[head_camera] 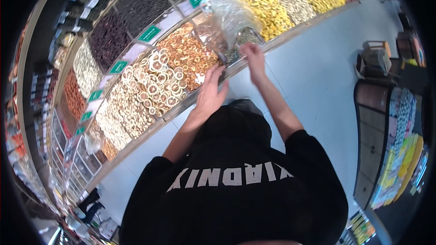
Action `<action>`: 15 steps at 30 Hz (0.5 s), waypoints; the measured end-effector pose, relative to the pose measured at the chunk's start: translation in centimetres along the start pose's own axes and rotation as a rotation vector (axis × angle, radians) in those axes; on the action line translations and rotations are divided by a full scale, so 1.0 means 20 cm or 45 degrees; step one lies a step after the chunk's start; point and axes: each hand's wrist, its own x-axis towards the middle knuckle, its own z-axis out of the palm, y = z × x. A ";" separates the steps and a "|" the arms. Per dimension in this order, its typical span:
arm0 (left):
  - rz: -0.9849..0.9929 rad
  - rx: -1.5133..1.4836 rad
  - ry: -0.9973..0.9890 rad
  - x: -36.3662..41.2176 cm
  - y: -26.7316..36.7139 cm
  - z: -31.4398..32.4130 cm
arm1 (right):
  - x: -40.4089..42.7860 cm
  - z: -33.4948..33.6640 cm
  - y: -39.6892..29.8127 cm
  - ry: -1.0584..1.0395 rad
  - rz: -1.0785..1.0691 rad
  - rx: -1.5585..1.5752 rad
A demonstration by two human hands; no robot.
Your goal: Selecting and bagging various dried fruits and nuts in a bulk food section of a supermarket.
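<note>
My left hand [212, 90] is palm down at the wooden front rim [163, 119] of a bulk-goods display, its thumb apart and nothing seen in it. Beside its fingers lie small orange-brown dried fruit slices [189, 52]. Further left are larger dried citrus slices [163, 81]. My right hand [252, 56] is blurred, fingers curled, over the front edge of a compartment of greenish dried goods [247, 37]; whether it holds anything cannot be told. Just beyond it, a clear plastic bag [235, 12] lies over the compartments, next to a bag with brown contents [209, 34].
Yellow dried flowers [265, 10] fill a compartment to the right. Dark dried goods [139, 3] lie in the back row behind green label cards [150, 33]. Pale tiled floor [313, 75] runs along the display. A cabinet [371, 143] with packaged goods stands at right.
</note>
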 end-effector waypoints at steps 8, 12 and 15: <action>-0.470 -0.105 0.360 -0.48 -0.37 -0.22 | 0.43 0.28 0.12 -0.045 -0.578 -1.105; -0.589 -0.107 0.455 -0.65 -0.54 -0.31 | 0.42 0.39 0.34 0.057 -0.801 -1.310; -0.568 -0.116 0.483 -0.64 -0.61 -0.42 | 0.43 0.42 0.37 0.148 -0.865 -1.340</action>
